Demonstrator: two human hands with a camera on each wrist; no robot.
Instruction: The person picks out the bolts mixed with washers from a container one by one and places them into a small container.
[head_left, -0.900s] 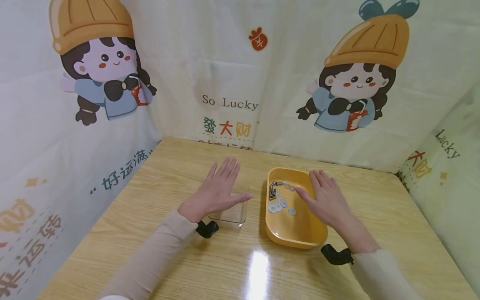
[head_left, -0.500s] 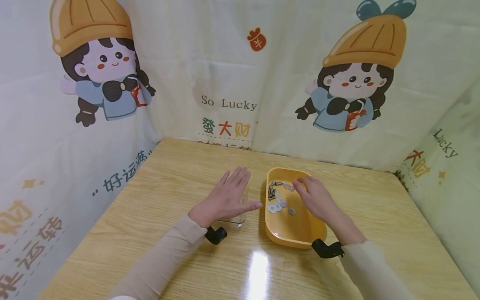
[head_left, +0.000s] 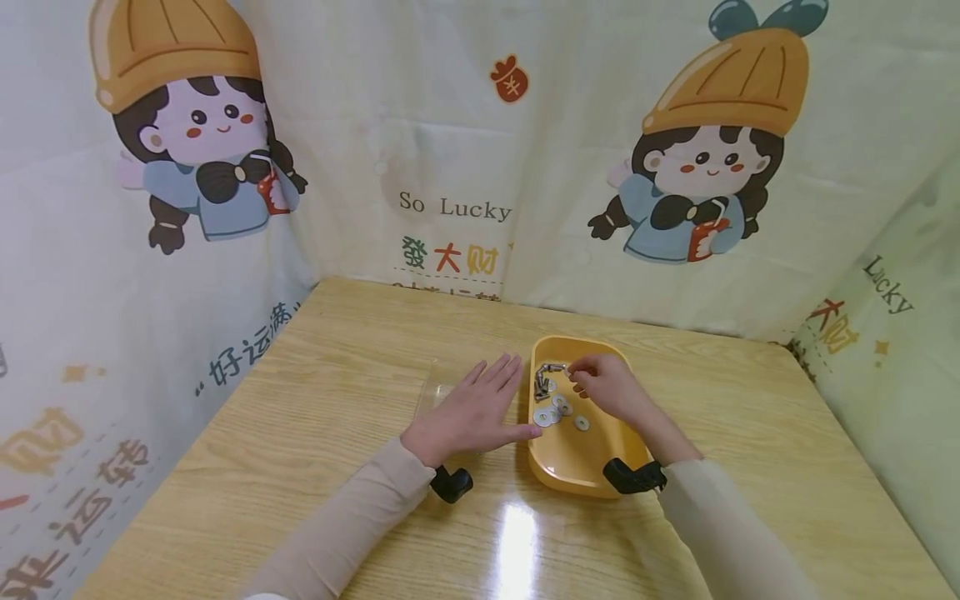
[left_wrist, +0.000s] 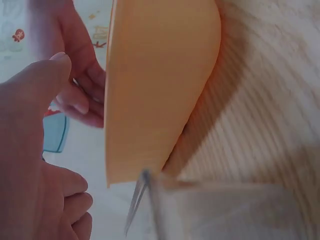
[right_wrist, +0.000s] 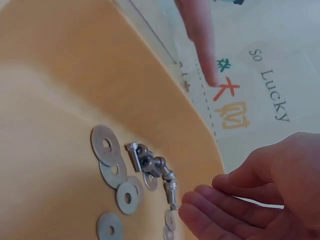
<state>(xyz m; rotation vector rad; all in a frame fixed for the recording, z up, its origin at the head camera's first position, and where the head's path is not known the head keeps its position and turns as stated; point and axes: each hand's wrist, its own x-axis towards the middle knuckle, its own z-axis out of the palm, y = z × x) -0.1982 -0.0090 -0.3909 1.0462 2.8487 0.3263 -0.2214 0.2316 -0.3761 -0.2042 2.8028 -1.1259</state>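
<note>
My left hand [head_left: 472, 412] is spread with straight fingers above a clear plastic box [left_wrist: 240, 212], left of the yellow-orange tray [head_left: 588, 454]. The left hand mostly covers the box in the head view. Over the tray's far part is my right hand [head_left: 611, 387], fingers loosely bent and thumb near the index finger. Nothing shows between them. Small metal bolts [right_wrist: 155, 165] lie in a cluster along the tray's left wall. Beside them are several flat washers [right_wrist: 127, 197], some overlapping. In the right wrist view, the right fingertips are close to the endmost bolt and washers; contact cannot be told.
Both containers stand on a wood-grain table [head_left: 337, 375]. A printed cloth [head_left: 360, 142] hangs behind the table and along its sides. A black wrist mount [head_left: 452, 483] sits under the left wrist, and another black mount [head_left: 633, 477] is on the right.
My left hand has moved right and nearer, toward the tray. The right hand has moved left and its fingers have bent, coming over the far washers.
</note>
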